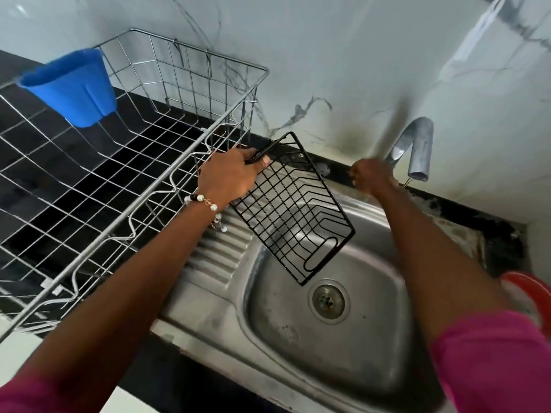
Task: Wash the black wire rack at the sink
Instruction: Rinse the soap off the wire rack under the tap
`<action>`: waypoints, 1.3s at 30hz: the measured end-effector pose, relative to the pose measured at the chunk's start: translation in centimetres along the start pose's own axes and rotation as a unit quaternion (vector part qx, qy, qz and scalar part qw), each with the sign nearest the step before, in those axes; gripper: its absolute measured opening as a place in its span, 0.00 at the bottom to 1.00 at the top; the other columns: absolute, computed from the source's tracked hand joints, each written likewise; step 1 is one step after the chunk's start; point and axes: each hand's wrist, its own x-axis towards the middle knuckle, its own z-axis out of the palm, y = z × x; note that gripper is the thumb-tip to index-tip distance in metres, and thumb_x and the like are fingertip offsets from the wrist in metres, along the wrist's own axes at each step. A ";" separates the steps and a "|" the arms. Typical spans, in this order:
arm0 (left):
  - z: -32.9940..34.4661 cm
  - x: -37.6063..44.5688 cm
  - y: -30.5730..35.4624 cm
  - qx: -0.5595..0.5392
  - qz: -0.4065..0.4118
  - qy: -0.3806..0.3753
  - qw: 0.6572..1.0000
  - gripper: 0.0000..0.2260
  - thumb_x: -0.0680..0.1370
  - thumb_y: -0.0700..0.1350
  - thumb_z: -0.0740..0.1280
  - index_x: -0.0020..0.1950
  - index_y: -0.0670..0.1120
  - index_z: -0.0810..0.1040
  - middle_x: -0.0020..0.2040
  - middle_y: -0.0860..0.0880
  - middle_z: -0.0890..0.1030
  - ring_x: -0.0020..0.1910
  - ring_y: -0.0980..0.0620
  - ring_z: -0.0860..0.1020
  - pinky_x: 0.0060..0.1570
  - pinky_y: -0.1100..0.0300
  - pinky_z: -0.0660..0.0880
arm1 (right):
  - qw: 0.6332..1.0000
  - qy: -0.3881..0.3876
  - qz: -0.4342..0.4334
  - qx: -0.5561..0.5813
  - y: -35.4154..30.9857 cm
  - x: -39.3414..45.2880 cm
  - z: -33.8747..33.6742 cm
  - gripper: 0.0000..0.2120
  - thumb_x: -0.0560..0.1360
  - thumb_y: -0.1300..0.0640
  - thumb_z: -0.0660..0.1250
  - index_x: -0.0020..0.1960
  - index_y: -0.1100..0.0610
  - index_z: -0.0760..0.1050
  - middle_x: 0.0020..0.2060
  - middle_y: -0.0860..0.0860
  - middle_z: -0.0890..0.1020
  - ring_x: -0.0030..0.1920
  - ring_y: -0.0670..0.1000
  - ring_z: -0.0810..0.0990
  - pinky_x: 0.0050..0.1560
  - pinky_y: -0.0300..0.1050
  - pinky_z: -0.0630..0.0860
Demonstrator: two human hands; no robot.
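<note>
Domestic kitchen, sink corner. Evidence: stainless steel sink (343, 338) with ribbed drainboard (217, 257) set into a black countertop (179, 380); metal tap (417, 147) at the back edge; steel wire dish drainer (119, 180) alongside, blue plastic cup (71, 84) hung on it; marble-patterned wall (357, 55) behind.

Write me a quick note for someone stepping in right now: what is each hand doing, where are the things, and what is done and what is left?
Left hand: grips the black wire rack by its upper end, holding it tilted over the sink.
Right hand: fingers curled at the base of the tap, apparently on its handle, which is hidden.
No water runs from the spout; the basin shows no standing water.
Done: rack brought over the sink.
Left: turn on the water, wash and rinse the rack.
Nearby: steel dish drainer with a blue cup on the left.
</note>
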 end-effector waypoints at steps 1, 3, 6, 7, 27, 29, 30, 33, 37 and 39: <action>0.0 -0.1 0.1 -0.003 0.001 -0.002 1.000 0.24 0.77 0.67 0.57 0.70 0.59 0.71 0.35 0.53 0.78 0.32 0.55 0.75 0.36 0.61 0.72 | 1.000 -0.020 0.007 0.005 0.2 -0.2 -0.1 0.11 0.73 0.65 0.68 0.55 0.62 0.79 0.50 0.60 0.82 0.52 0.59 0.80 0.51 0.46 0.73; 0.2 -0.3 0.3 -0.005 0.003 -0.007 1.000 0.25 0.77 0.67 0.57 0.70 0.59 0.71 0.30 0.55 0.74 0.34 0.52 0.76 0.40 0.59 0.75 | 0.999 -0.035 0.017 0.014 0.8 -0.9 0.1 0.12 0.74 0.67 0.65 0.57 0.64 0.77 0.52 0.59 0.81 0.55 0.59 0.79 0.51 0.47 0.72; 0.3 -0.4 0.5 0.003 0.004 -0.012 1.000 0.25 0.77 0.66 0.57 0.71 0.58 0.71 0.28 0.54 0.72 0.32 0.53 0.75 0.36 0.60 0.73 | 0.998 -0.030 0.036 0.046 1.1 -1.5 0.6 0.15 0.75 0.70 0.62 0.61 0.63 0.75 0.57 0.59 0.79 0.60 0.59 0.76 0.49 0.46 0.67; 0.4 -0.5 0.6 0.006 0.006 -0.013 1.000 0.25 0.77 0.66 0.57 0.71 0.57 0.71 0.28 0.54 0.72 0.30 0.54 0.74 0.33 0.61 0.70 | 0.997 -0.026 0.044 0.066 1.2 -1.4 0.8 0.16 0.75 0.70 0.62 0.61 0.63 0.75 0.58 0.60 0.79 0.60 0.59 0.76 0.51 0.45 0.69; 1.6 -2.4 2.4 -0.059 -0.017 -0.062 0.996 0.23 0.77 0.67 0.56 0.64 0.56 0.76 0.27 0.54 0.73 0.31 0.49 0.77 0.45 0.54 0.79 | 0.603 0.152 0.307 0.721 2.0 -7.3 -1.2 0.10 0.66 0.81 0.62 0.43 0.70 0.72 0.37 0.61 0.75 0.30 0.52 0.74 0.26 0.40 0.70; 1.5 -3.0 2.8 -0.081 -0.018 -0.063 0.995 0.22 0.78 0.65 0.57 0.67 0.57 0.73 0.26 0.54 0.71 0.30 0.51 0.76 0.47 0.51 0.80 | 0.622 0.116 0.306 0.711 2.6 -8.3 -0.8 0.06 0.69 0.78 0.65 0.39 0.69 0.73 0.38 0.61 0.78 0.32 0.52 0.77 0.29 0.40 0.74; 1.4 -3.2 3.0 -0.090 -0.015 -0.058 0.994 0.22 0.78 0.64 0.58 0.68 0.57 0.72 0.26 0.54 0.71 0.30 0.52 0.76 0.46 0.52 0.80 | 0.643 0.099 0.305 0.695 2.9 -8.8 -0.3 0.06 0.71 0.76 0.65 0.37 0.68 0.73 0.37 0.60 0.79 0.32 0.52 0.77 0.30 0.41 0.74; 1.6 -3.5 2.6 -0.098 0.010 -0.047 0.994 0.23 0.78 0.65 0.58 0.69 0.58 0.71 0.36 0.53 0.80 0.31 0.55 0.75 0.41 0.59 0.77 | 0.696 0.080 0.343 0.626 3.5 -11.0 1.1 0.08 0.74 0.70 0.63 0.37 0.63 0.74 0.30 0.54 0.75 0.25 0.47 0.69 0.22 0.39 0.64; 1.7 -4.3 1.9 -0.213 0.010 -0.095 0.972 0.21 0.77 0.60 0.64 0.70 0.61 0.70 0.54 0.51 0.79 0.42 0.56 0.77 0.25 0.69 0.75 | 0.660 -0.085 0.395 0.634 4.7 -15.3 2.7 0.13 0.75 0.47 0.68 0.45 0.59 0.76 0.39 0.57 0.76 0.42 0.57 0.77 0.43 0.53 0.77; 1.5 -4.9 1.9 -0.276 0.016 -0.108 0.955 0.20 0.78 0.56 0.65 0.70 0.63 0.70 0.59 0.54 0.75 0.44 0.55 0.78 0.30 0.65 0.77 | 0.591 -0.197 0.383 0.682 5.4 -17.5 3.5 0.30 0.70 0.36 0.68 0.57 0.60 0.72 0.53 0.64 0.74 0.57 0.68 0.73 0.46 0.67 0.76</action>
